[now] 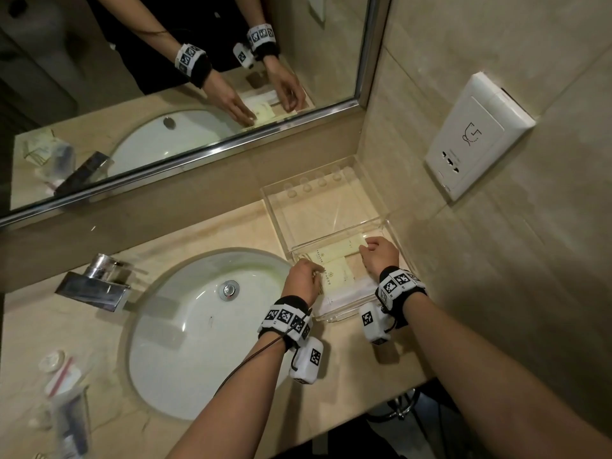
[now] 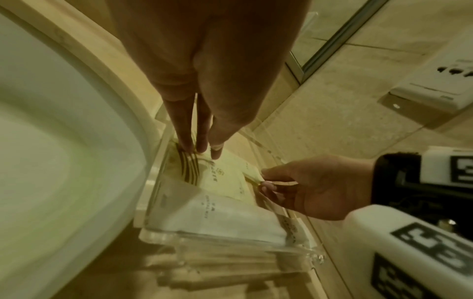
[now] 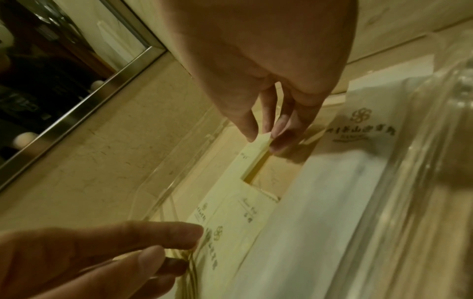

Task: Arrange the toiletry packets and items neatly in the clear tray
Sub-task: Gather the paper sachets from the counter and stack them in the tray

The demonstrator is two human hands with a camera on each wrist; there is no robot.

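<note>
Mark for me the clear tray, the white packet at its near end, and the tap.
clear tray (image 1: 299,190), head view, far wall.
white packet (image 1: 347,293), head view, its middle.
tap (image 1: 94,288), head view, top of the spout.

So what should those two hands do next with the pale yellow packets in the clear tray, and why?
Probably the right hand should lower the long pale yellow packet it pinches by one end flat against the clear plastic tray wall. That end looks lifted, while the left hand fingertips rest on the square pale yellow packet beside it.
</note>
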